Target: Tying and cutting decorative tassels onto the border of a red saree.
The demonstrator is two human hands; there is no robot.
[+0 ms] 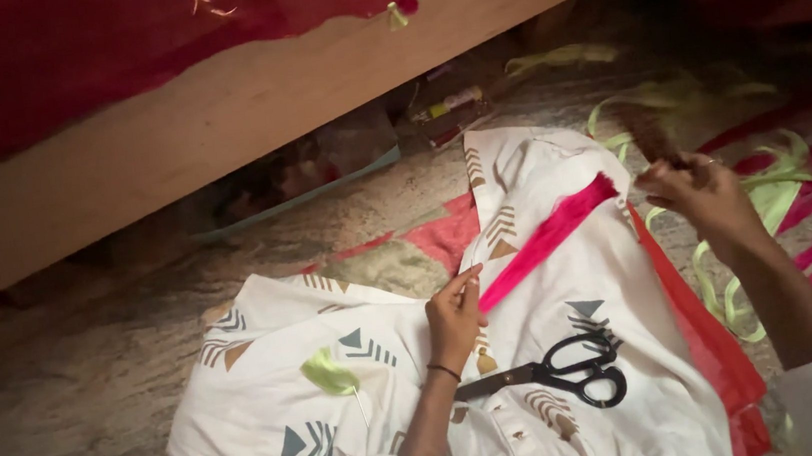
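Two hands stretch a pink strip [548, 235]: left fingers [461, 288] pinch its lower end, right fingers [667, 175] closed at its upper end.

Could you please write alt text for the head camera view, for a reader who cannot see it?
A person's left hand pinches one end of a bright pink strip while the right hand is raised near its other end, over a white patterned cloth on the floor. Black scissors lie on the cloth, with green ribbons at right.
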